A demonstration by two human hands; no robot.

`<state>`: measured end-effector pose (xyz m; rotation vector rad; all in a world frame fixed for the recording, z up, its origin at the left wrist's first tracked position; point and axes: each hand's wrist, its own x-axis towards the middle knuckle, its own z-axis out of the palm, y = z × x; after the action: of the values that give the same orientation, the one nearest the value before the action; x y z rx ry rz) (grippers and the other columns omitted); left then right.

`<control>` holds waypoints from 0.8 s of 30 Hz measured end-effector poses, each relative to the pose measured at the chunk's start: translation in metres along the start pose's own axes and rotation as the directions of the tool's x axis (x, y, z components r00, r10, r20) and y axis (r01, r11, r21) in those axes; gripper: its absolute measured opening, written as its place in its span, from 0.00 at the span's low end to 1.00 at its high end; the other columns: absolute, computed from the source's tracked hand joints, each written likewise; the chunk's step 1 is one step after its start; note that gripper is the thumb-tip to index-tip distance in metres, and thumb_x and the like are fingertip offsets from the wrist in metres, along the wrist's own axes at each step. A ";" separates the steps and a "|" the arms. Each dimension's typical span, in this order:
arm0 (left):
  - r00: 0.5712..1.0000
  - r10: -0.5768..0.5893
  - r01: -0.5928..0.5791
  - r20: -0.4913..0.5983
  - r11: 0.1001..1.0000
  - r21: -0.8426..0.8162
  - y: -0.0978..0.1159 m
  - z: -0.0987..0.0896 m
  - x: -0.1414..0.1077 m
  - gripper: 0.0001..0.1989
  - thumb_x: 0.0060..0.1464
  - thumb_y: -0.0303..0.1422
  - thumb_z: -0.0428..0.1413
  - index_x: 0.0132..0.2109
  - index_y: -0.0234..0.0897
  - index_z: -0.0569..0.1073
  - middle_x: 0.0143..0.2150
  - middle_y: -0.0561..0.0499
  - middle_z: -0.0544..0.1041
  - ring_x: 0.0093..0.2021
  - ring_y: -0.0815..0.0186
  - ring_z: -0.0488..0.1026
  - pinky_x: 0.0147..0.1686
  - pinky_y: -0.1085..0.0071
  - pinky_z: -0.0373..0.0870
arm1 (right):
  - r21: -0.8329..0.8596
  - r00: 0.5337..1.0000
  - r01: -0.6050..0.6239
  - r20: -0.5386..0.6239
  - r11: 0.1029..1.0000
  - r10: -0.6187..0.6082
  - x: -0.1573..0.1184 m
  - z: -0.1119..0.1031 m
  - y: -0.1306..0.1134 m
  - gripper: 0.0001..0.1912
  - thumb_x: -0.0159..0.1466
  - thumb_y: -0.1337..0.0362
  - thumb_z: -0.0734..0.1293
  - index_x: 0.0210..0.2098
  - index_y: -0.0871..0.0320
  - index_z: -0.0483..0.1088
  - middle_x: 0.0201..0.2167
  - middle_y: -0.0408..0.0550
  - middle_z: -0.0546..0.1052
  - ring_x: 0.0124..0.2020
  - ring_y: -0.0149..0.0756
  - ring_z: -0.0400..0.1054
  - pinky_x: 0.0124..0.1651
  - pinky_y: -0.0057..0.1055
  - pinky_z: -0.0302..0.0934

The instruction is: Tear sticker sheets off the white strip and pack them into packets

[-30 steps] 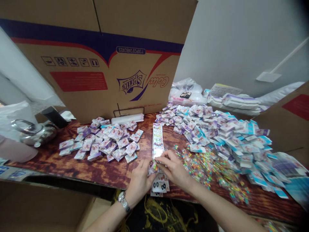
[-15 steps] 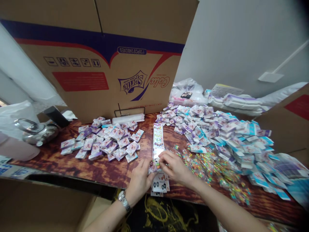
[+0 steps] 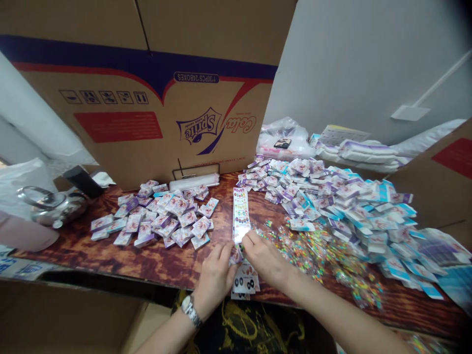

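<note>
- Left hand (image 3: 216,275), with a wristwatch (image 3: 190,310): its fingers (image 3: 221,250) are half curled against a small clear packet (image 3: 235,255). Whether they grip it, I cannot tell.
- Right hand (image 3: 263,258): its fingers are bent down toward the same packet, their tips hidden behind the hand, so any hold is unclear.
- The packet sits between the hands, mostly covered, its contents hard to make out.
- A long sticker strip (image 3: 240,214) lies just above the hands on the wooden table (image 3: 110,255).
- A card with black rings (image 3: 245,282) lies below them, partly under the right hand.
- Colourful small bags (image 3: 317,258) spread beside the right hand, blurred.
- White and purple packets (image 3: 158,216) lie left; a bigger heap (image 3: 332,201) lies right, running out of view.
</note>
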<state>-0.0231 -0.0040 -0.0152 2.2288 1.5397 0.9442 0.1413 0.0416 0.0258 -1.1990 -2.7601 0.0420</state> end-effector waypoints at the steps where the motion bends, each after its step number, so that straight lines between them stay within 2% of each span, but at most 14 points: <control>1: 1.000 0.003 -0.003 -0.003 1.000 0.006 0.000 0.000 0.000 0.22 0.51 0.23 0.50 0.54 0.37 0.61 0.46 0.44 0.70 0.45 0.58 0.70 0.42 0.63 0.72 | -0.001 1.000 -0.006 -0.016 1.000 0.006 0.000 0.000 -0.001 0.14 0.56 0.84 0.57 0.33 0.60 0.64 0.31 0.50 0.67 0.30 0.37 0.65 0.30 0.29 0.59; 6: 1.000 -0.020 0.020 0.010 1.000 0.016 0.002 0.000 0.001 0.21 0.50 0.23 0.50 0.53 0.36 0.62 0.44 0.44 0.71 0.44 0.58 0.70 0.41 0.63 0.72 | 0.053 0.998 0.017 -0.058 0.998 -0.014 -0.001 -0.003 -0.004 0.11 0.59 0.81 0.58 0.33 0.60 0.65 0.32 0.50 0.68 0.32 0.36 0.64 0.34 0.30 0.61; 10: 0.999 -0.036 0.036 0.022 0.999 -0.013 0.004 -0.001 0.004 0.21 0.51 0.24 0.50 0.53 0.37 0.62 0.45 0.44 0.70 0.45 0.59 0.70 0.42 0.63 0.72 | 0.202 0.989 -0.066 -0.116 0.977 0.091 -0.004 -0.002 -0.004 0.07 0.63 0.74 0.59 0.33 0.59 0.66 0.32 0.48 0.68 0.32 0.35 0.64 0.36 0.29 0.61; 16: 0.999 -0.021 0.019 -0.038 0.999 -0.045 0.004 0.000 0.003 0.22 0.50 0.22 0.50 0.54 0.37 0.61 0.50 0.42 0.68 0.51 0.57 0.68 0.47 0.61 0.70 | 0.567 0.963 -0.081 -0.168 0.820 0.211 -0.007 -0.006 -0.003 0.05 0.65 0.70 0.58 0.37 0.57 0.65 0.32 0.46 0.72 0.35 0.33 0.67 0.38 0.28 0.60; 20: 0.999 -0.031 0.029 -0.027 0.997 -0.073 0.005 0.000 0.003 0.21 0.50 0.22 0.49 0.53 0.36 0.62 0.45 0.43 0.70 0.47 0.58 0.69 0.45 0.60 0.71 | 0.638 0.959 -0.098 -0.144 0.764 0.243 -0.006 -0.008 -0.004 0.06 0.62 0.72 0.61 0.37 0.56 0.63 0.31 0.44 0.72 0.34 0.33 0.67 0.37 0.28 0.60; 24: 0.998 0.026 -0.028 -0.063 0.999 -0.046 0.005 0.002 0.002 0.22 0.51 0.22 0.48 0.55 0.33 0.61 0.49 0.40 0.70 0.52 0.56 0.67 0.50 0.57 0.67 | 0.639 0.966 -0.115 -0.105 0.760 0.235 -0.004 -0.008 -0.004 0.06 0.61 0.72 0.61 0.37 0.56 0.63 0.29 0.42 0.71 0.32 0.32 0.66 0.36 0.28 0.59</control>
<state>-0.0177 -0.0035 -0.0134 2.2125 1.5005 1.0560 0.1419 0.0357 0.0337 -1.1727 -2.1686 0.7756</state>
